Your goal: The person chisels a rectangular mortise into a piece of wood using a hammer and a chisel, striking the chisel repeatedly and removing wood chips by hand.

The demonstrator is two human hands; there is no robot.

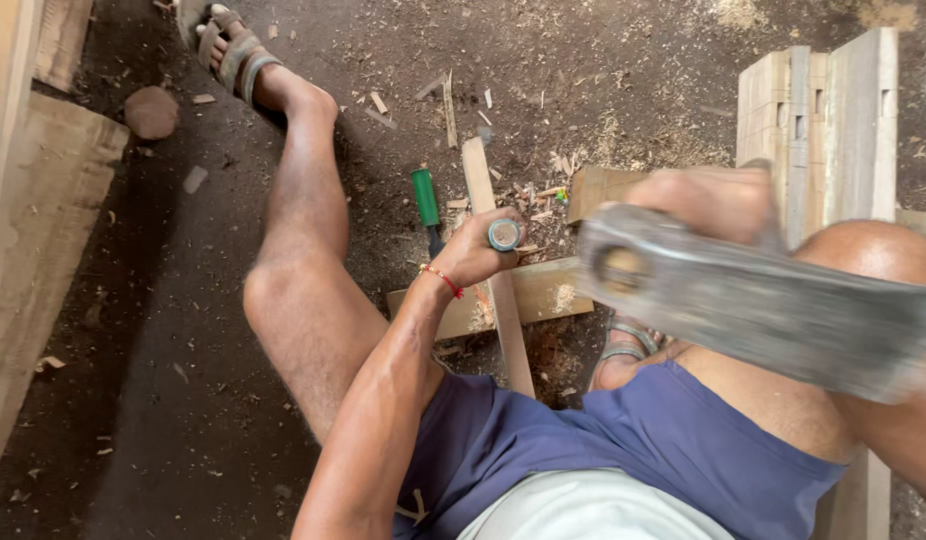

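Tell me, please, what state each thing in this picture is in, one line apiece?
Left hand: closed around the chisel's handle.
Chisel held in the left hand: upright, butt end facing up, set on the wooden strip.
Right hand: raised, gripping the hammer.
Hammer: lifted, blurred by motion.
Wooden strip: lying across a wooden block.
Wooden block: flat on the dirt floor.
Green-handled chisel: lying on the floor, untouched.

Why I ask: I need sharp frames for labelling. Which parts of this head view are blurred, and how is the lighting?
In the head view, the right hand and the grey mallet-like tool it grips are smeared by motion blur; the left hand on the chisel handle and the wood strip stay sharp; light is soft and even, shadows faint.
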